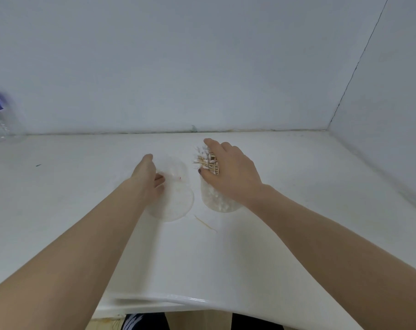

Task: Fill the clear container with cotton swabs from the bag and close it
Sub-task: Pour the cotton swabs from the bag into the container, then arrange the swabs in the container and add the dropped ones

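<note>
Step in hand: loading swabs, judged near the end. Right hand (230,172) lies over the mouth of the clear container (217,198), fingers curled round a bundle of cotton swabs (205,159) whose white tips fan out up and left of the knuckles. The container stands on the white table (273,234) and already looks packed with swabs lower down.

Left hand (150,177) rests on a clear plastic piece (172,194), just beside the container on its left; bag or lid, cannot tell. Fingers are curled at its edge, seemingly pinching it.

1 stray swab stick (205,223) lies on the table nearer the person.

Next move likely calls for pushing the bundle down flush so nothing juts above the rim, then capping.
</note>
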